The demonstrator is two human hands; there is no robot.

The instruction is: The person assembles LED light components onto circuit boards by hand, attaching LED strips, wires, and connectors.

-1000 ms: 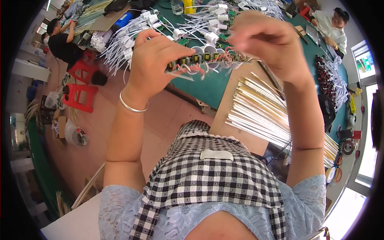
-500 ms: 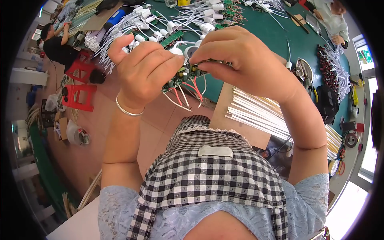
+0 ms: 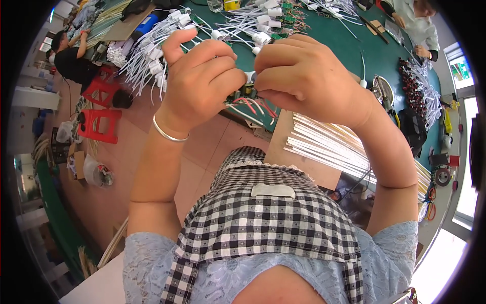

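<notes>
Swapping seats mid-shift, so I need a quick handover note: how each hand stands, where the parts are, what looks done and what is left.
Left hand: raised, fingers pinched on the small circuit board.
Right hand: closed on the other end of that board.
Red and white leads hang below the board.
Green table: pile of white-capped wire assemblies far left, white tubes right.
Done: board picked up.
Left: cannot tell which leads are finished; the fingers hide the board.
</notes>
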